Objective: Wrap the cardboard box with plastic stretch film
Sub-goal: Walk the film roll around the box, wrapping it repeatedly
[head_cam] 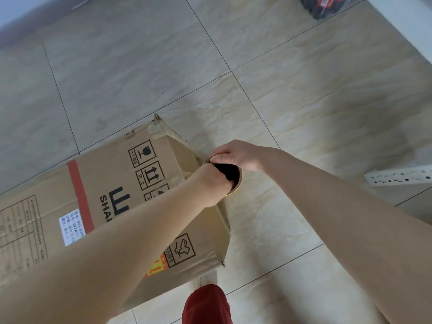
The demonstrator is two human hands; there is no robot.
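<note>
We take this for a storeroom or packing area; the floor (304, 90) is laid in large glossy beige tiles; a white perforated shelving rail (397, 177) lies on it. A printed shipping carton (112, 183) and dark wrapped goods (327, 5) at the far edge fit that.

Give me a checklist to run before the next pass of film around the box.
1. Left hand holds the film roll, fingers in its core: ok.
2. Right hand grips the roll's rim: ok.
3. Roll sits close to the end of the cardboard box: ok.
4. Film anchored on the box: cannot tell, no film shows.
5. Walking path: a perforated metal bar lies on the floor to the right, apart from the box: ok.
</note>
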